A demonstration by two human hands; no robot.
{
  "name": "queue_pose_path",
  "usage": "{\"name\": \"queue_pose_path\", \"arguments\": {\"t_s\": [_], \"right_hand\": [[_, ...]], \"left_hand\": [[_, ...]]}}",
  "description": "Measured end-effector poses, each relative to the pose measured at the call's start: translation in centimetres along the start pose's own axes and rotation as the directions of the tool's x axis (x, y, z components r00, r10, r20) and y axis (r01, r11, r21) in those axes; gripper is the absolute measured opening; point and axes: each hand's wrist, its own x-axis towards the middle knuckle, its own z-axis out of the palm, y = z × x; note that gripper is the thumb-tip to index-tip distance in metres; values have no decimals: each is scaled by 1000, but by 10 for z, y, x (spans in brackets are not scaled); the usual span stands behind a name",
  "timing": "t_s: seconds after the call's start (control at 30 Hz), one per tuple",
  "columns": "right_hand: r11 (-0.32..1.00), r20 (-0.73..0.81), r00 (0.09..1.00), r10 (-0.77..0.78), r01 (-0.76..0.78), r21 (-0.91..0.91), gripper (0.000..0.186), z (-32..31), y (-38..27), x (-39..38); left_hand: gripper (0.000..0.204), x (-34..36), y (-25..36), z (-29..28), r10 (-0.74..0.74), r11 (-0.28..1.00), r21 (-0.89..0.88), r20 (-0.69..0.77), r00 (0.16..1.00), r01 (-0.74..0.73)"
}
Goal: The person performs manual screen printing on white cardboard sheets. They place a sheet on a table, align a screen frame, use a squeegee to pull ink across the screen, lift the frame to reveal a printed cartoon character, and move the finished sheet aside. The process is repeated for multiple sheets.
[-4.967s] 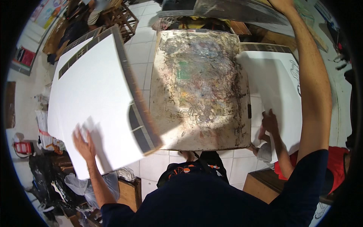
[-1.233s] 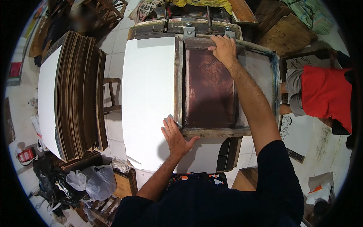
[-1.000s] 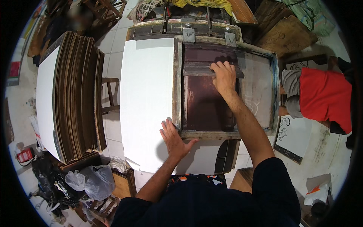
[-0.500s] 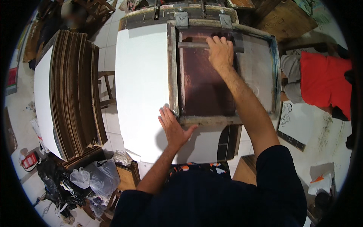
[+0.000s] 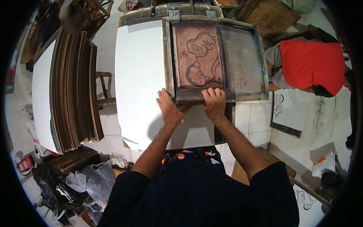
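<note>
A hinged screen frame (image 5: 260, 77) lies over the right part of a large white sheet (image 5: 140, 64), held at the top by metal clamps (image 5: 174, 16). Its reddish-brown inner panel (image 5: 183, 49) shows dark line drawings of cartoon figures. My left hand (image 5: 169, 108) rests at the frame's lower-left corner, fingers spread against the frame and sheet. My right hand (image 5: 214, 104) grips a dark squeegee bar (image 5: 229, 94) lying across the near end of the panel, its fingers curled over the bar.
At the left, a thick stack of boards (image 5: 73, 92) stands beside a wooden stool (image 5: 107, 101), with plastic bags (image 5: 92, 181) below. At the right are a co-worker in red (image 5: 312, 66) and printed white sheets (image 5: 289, 109). Wooden boards (image 5: 276, 19) lean at the back.
My right hand has pulled the squeegee from the panel's far end to its near edge. Cartoon outlines now show on the formerly dark panel. My left hand remains at the corner.
</note>
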Motion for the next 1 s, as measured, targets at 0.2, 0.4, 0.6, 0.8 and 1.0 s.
{"name": "queue_pose_path", "arguments": {"t_s": [0.2,0.4,0.6,0.8,1.0], "right_hand": [[994,-134,991,-10,25,107,27,-4,5,12],[986,-56,998,20,-10,169,23,-28,12,40],[972,118,993,7,-35,232,26,-42,25,62],[967,200,980,-27,-25,255,24,-33,32,68],[981,44,994,-95,86,177,26,19,97,216]], "left_hand": [[115,3,-5,7,81,980,-166,-148,986,-106],[114,-5,1,-10,-29,905,-426,-90,995,-12],[114,-3,4,-16,4,898,-439,-61,998,-30],[112,-3,1,-14,28,930,-363,-72,997,-53],[113,-4,1,-15,39,931,-359,-80,996,-65]]}}
